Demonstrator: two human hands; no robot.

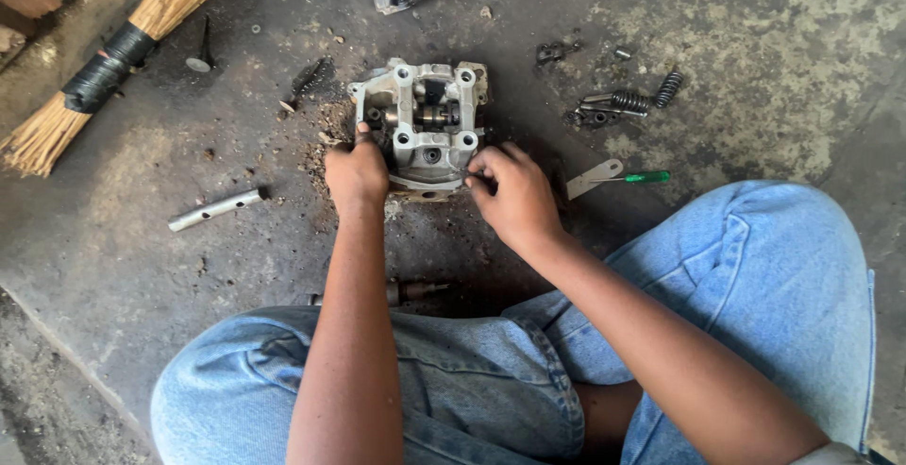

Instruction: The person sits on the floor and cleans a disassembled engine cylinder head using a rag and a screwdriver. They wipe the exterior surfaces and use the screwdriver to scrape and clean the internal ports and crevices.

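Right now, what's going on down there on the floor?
A person in jeans sits on a stained concrete floor with a grey metal engine part. The left hand grips its left edge; the right hand works at its near edge. Coil springs, a green-handled tool, a metal tube and a broom lie around.

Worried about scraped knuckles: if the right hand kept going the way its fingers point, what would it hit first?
The right hand points up-left, fingertips already at the near edge of the cylinder head. It would likely meet that metal casting straight away; depth is hard to judge.
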